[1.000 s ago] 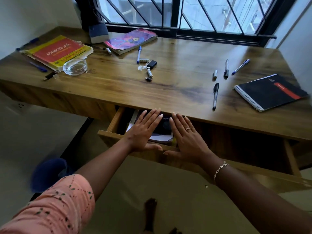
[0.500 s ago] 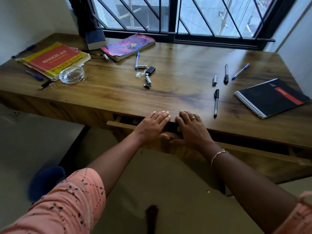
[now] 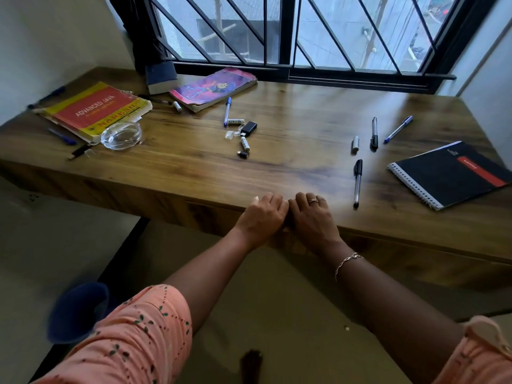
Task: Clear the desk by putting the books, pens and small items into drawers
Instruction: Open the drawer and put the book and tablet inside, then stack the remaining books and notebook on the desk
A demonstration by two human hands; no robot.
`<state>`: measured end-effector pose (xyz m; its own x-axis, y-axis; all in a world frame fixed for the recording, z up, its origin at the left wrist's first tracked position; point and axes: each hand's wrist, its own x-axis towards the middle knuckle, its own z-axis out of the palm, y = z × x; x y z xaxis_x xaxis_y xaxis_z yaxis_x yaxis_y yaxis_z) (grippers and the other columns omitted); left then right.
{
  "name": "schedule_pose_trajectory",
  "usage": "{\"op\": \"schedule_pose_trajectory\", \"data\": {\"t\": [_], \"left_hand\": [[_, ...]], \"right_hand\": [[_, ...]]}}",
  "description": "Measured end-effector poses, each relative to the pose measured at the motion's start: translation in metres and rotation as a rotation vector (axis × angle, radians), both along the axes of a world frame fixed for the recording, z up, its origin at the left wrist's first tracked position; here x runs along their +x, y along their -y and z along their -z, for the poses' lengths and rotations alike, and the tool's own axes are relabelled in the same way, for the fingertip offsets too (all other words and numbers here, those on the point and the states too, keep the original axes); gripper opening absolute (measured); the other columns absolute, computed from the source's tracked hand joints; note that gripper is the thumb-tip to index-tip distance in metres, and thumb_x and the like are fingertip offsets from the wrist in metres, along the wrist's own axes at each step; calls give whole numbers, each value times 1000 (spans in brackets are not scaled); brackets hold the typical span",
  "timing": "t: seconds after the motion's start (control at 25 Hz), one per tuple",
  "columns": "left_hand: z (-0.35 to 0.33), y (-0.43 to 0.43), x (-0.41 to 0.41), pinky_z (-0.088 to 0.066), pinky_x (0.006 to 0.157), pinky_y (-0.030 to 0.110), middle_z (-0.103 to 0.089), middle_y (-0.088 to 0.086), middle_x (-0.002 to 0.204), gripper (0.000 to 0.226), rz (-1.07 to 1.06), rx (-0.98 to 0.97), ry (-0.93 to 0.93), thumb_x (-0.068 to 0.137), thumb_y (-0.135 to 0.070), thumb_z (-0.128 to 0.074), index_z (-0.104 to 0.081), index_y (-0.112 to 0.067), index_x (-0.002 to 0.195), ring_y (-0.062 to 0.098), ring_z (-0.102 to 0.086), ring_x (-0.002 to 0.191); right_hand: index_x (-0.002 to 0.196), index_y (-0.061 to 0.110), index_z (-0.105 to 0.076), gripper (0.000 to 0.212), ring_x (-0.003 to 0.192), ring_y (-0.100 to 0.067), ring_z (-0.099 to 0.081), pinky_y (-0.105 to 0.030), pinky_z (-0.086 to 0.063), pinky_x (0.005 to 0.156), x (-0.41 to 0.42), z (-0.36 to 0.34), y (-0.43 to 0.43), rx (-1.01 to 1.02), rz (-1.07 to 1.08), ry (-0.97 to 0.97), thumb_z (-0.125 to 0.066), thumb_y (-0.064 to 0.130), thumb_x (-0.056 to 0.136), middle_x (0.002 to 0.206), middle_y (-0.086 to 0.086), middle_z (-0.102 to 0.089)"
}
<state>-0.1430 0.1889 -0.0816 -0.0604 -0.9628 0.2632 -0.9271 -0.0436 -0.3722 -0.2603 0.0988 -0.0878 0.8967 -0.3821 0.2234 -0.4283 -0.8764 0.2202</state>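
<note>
Both hands were at the front edge of the brown wooden bench (image 3: 277, 151), side by side and touching. The left hand (image 3: 261, 217) and the right hand (image 3: 313, 218) had their palms against the wooden drawer front (image 3: 210, 217), which sat flush under the top. Their fingers (image 3: 311, 200) were bent loosely over the edge onto the bench top and gripped nothing.

Nearest to them lay the clear pen with a black cap (image 3: 357, 182), just beside the right hand's fingers but apart from them, its tip towards the edge. Further right lay the black spiral notebook with a red stripe (image 3: 448, 173). Beyond the clear pen lay a black pen (image 3: 374, 133), a blue-capped pen (image 3: 398, 129) and a small silver cylinder (image 3: 355, 142).

Well apart from the left hand's fingers, mid-bench, lay a blue pen (image 3: 227, 110), a black USB adapter (image 3: 248, 128) and some small batteries. At the far left lay the red and yellow "Advanced Java" book (image 3: 94, 112) with a clear glass ashtray (image 3: 121, 135) touching its corner, and near the window the purple picture-cover book (image 3: 213, 87).
</note>
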Motion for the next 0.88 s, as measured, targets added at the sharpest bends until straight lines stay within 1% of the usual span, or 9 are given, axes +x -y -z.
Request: {"op": "schedule_pose_trajectory", "data": {"t": [0.12, 0.2, 0.28, 0.36, 0.48, 0.56, 0.64, 0.76, 0.88], "left_hand": [[1, 1, -1, -52, 48, 24, -65, 2, 77, 19, 13, -13, 7, 81, -18, -49, -67, -14, 82, 14, -61, 63], [-1, 1, -3, -54, 52, 26, -66, 5, 82, 11, -31, -30, -58, 80, -17, -60, -67, -11, 87, 17, -63, 67], [-7, 4, -6, -54, 65, 34, -62, 12, 100, 19, -142, 66, -186, 89, -15, -52, -60, -6, 104, 25, -62, 87], [-12, 8, -6, -50, 73, 37, -55, 13, 114, 26, -191, 176, -262, 95, -19, -41, -50, -6, 115, 29, -55, 103], [-22, 11, -8, -48, 77, 38, -51, 12, 120, 38, -233, 256, -337, 92, -34, -50, -46, -9, 120, 29, -54, 106], [-24, 14, -11, -47, 85, 39, -47, 12, 128, 51, -273, 309, -403, 90, -39, -53, -41, -10, 129, 28, -50, 114], [-33, 5, -13, -43, 95, 41, -41, 13, 137, 57, -318, 270, -457, 90, -41, -51, -35, -10, 135, 28, -40, 127], [-33, 9, -15, -34, 106, 46, -31, 15, 147, 61, -338, 274, -511, 91, -40, -50, -30, -9, 140, 30, -25, 139], [-51, 6, 5, -32, 109, 45, -31, 14, 147, 65, -375, 176, -518, 91, -43, -50, -28, -9, 142, 29, -26, 138]], "right_hand": [[87, 9, -64, 44, 77, -28, -63, -34, -53, 69, 0, -4, -1, 25, 32, -6, -76, 44, 62, 86, -10, -63], [109, 7, -55, 46, 100, -32, -55, -41, -45, 85, 3, -3, -1, 114, 42, -52, -61, 42, 78, 109, -14, -56], [122, 9, -43, 48, 113, -32, -46, -42, -38, 94, 3, -3, 2, 205, 32, -51, -49, 41, 87, 122, -13, -46], [126, 11, -42, 48, 113, -30, -46, -40, -39, 95, -4, -6, 5, 280, -7, -36, -44, 43, 90, 124, -12, -44], [132, 13, -37, 50, 118, -29, -44, -36, -39, 98, -20, -14, 11, 325, 3, -105, -40, 44, 93, 131, -13, -42], [138, 13, -31, 52, 127, -30, -39, -35, -35, 103, -30, -16, 17, 354, 58, -109, -38, 41, 95, 139, -14, -36], [141, 15, -27, 52, 134, -28, -32, -35, -30, 109, -32, -30, 18, 324, 56, -71, -37, 38, 96, 144, -13, -31], [143, 18, -24, 55, 141, -27, -22, -35, -23, 114, -37, -29, 21, 375, 78, -53, -42, 36, 95, 151, -13, -24], [143, 19, -24, 59, 142, -26, -21, -34, -20, 116, -12, -41, 16, 349, 25, -7, -45, 41, 93, 153, -11, -22]]}}
